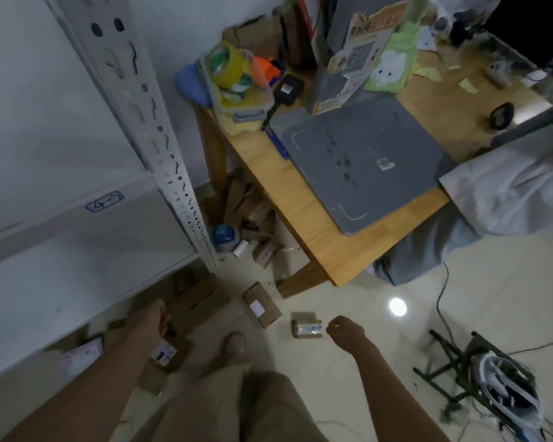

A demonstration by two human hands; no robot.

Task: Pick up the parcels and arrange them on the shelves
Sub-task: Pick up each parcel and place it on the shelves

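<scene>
Down by the shelf rack (173, 173), your left hand (158, 315) reaches among cardboard parcels (198, 301); its grasp is hidden. Rightward, the small taped parcel (307, 328) lies on the floor (348, 282) just beside your loosely curled, empty right hand (345, 330); likely light and stiff, so pinch its short ends.

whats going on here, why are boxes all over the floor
A person reaches down to parcels scattered on the floor beside a white shelf. Their right hand hovers, loosely curled and empty, just beside a small taped parcel. Their left hand is down among cardboard boxes at the shelf's foot; its grip is too blurred to tell. Nothing looks lifted yet.
</scene>
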